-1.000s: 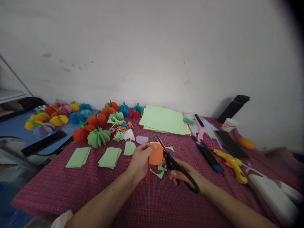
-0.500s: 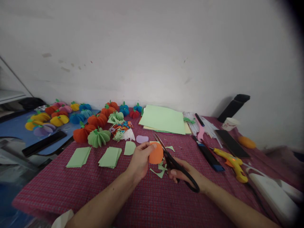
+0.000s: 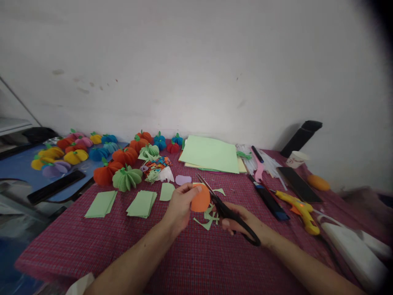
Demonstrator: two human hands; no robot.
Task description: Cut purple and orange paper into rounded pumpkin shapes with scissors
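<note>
Orange paper (image 3: pixel 200 199): pinched between the left hand's (image 3: pixel 180 203) thumb and fingers, just left of the scissors (image 3: pixel 225 209).
Scissors: pointing away and leftward, right hand's (image 3: pixel 244 219) fingers curled around them.

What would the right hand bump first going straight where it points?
The right hand, holding scissors, would probably meet the orange paper in the left hand first, though depth is unclear.

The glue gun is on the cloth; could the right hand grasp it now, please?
Probably not: the right hand holds the scissors, which would likely need setting down before it could grip the glue gun.
</note>
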